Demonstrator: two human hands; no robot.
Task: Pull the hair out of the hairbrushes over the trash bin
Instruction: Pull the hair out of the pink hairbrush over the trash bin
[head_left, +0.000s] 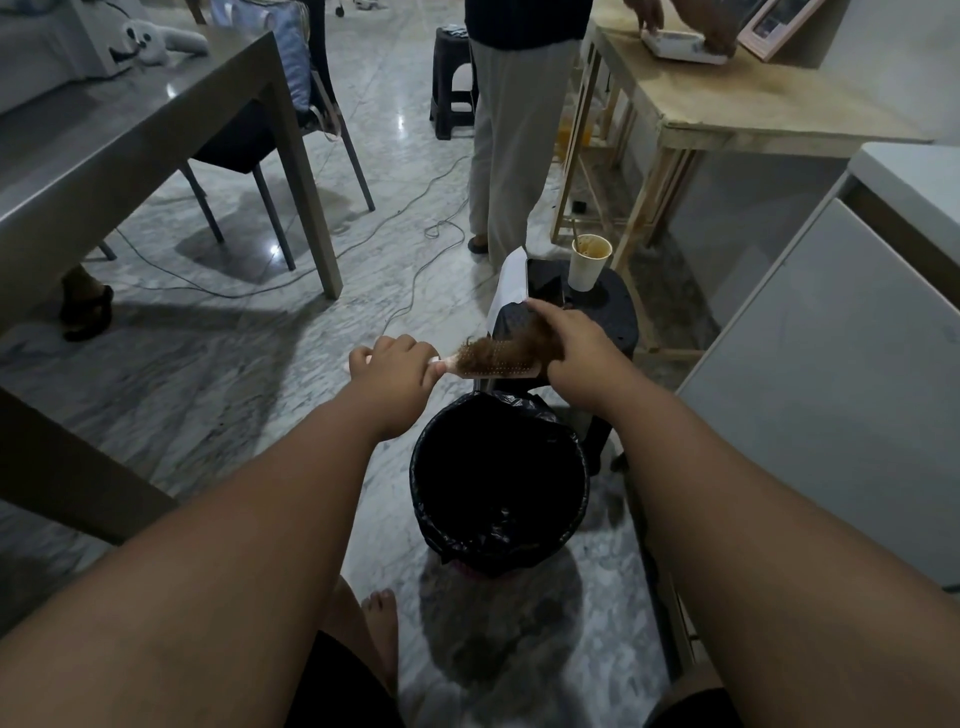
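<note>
A pale pink hairbrush (496, 370) lies level above the far rim of the trash bin (574, 499), bristles up, matted with brown hair (493, 349). My left hand (392, 370) is closed around its handle. My right hand (574, 349) rests on the head end, fingers pinched into the clump of hair. The bin is round, lined with a black bag, and stands on the marble floor just below the brush.
A black stool (610, 317) behind the bin carries a paper cup (588, 262) and a white paper. A person in light trousers (511, 140) stands beyond it at a wooden table (727, 109). A grey table (130, 135), a chair and floor cables lie left; white cabinet (841, 395) right.
</note>
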